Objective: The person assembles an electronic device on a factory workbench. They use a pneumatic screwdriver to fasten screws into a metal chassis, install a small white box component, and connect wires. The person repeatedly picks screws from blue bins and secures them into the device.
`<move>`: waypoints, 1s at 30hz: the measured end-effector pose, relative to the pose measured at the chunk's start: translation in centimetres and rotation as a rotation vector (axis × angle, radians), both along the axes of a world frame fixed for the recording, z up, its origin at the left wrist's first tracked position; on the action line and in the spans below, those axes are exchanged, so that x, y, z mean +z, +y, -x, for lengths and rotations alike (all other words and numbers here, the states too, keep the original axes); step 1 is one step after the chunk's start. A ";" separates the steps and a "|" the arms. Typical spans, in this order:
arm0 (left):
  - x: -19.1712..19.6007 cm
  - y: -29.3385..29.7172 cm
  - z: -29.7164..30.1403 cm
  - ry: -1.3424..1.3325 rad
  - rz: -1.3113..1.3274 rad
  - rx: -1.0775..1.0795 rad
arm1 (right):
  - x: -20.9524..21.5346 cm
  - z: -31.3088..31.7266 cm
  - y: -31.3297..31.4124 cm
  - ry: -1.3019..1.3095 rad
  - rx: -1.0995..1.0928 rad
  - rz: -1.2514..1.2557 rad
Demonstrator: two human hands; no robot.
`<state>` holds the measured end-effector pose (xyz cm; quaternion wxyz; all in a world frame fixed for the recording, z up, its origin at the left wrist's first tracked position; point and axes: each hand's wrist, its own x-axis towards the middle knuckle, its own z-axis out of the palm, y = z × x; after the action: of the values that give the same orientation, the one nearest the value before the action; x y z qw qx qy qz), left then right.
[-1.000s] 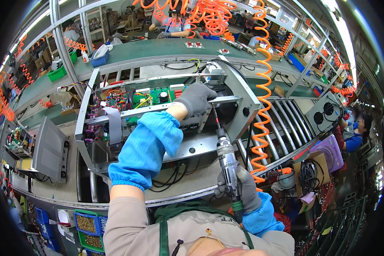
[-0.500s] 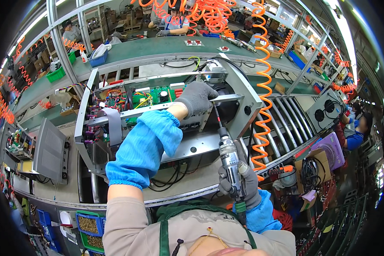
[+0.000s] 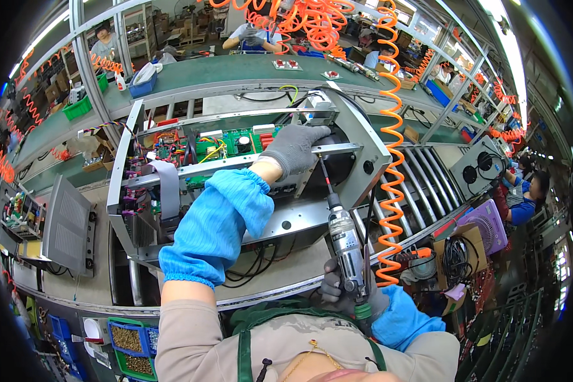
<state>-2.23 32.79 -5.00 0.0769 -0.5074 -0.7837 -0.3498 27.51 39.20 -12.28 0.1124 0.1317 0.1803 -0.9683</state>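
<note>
An open metal equipment chassis lies before me, with green circuit boards and wiring inside. My left hand, in a grey glove, lies over the metal crossbar toward the chassis' right end. Its index finger is stretched to the right; the other fingertips are partly hidden. My right hand, also gloved, is wrapped round a silver power screwdriver with a green fitting at its rear. The long screwdriver bit points up and away, its tip at the crossbar beside my left hand. Whether a screw sits there is too small to tell.
An orange coiled hose hangs just right of the chassis. Roller conveyor bars run beyond it. A grey metal cover stands at left; blue bins of small fasteners sit lower left. A co-worker is across the green bench.
My left index finger now stretches farther right along the crossbar. My right hand and the screwdriver's rear end have shifted slightly down and right. The co-worker across the bench has raised both hands together.
</note>
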 end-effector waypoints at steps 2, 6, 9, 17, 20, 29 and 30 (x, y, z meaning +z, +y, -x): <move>0.1 0.0 -0.2 -0.006 0.003 0.003 | -0.7 0.4 1.6 0.105 0.124 -0.024; -0.3 0.1 0.2 0.019 -0.011 -0.011 | 2.2 2.5 2.4 -0.319 0.437 -0.648; 0.1 0.0 0.1 -0.003 0.037 -0.005 | 3.3 3.3 2.6 -0.497 0.342 -0.847; 0.0 -0.3 0.0 -0.046 0.081 -0.004 | 8.3 1.0 1.2 -0.163 -0.049 -0.639; 0.1 0.4 -0.2 -0.014 0.105 -0.006 | 8.2 0.8 1.2 -0.014 -0.038 -0.796; -0.2 0.8 0.3 -0.015 0.124 -0.017 | 6.5 1.6 2.2 0.047 -0.045 -0.727; -0.3 0.8 0.3 -0.019 0.136 -0.032 | 6.4 1.6 2.3 0.035 -0.047 -0.734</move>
<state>-2.51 33.61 -5.27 0.0293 -0.5204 -0.7983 -0.3016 25.92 41.54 -5.88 0.0323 0.1506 0.5146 -0.8435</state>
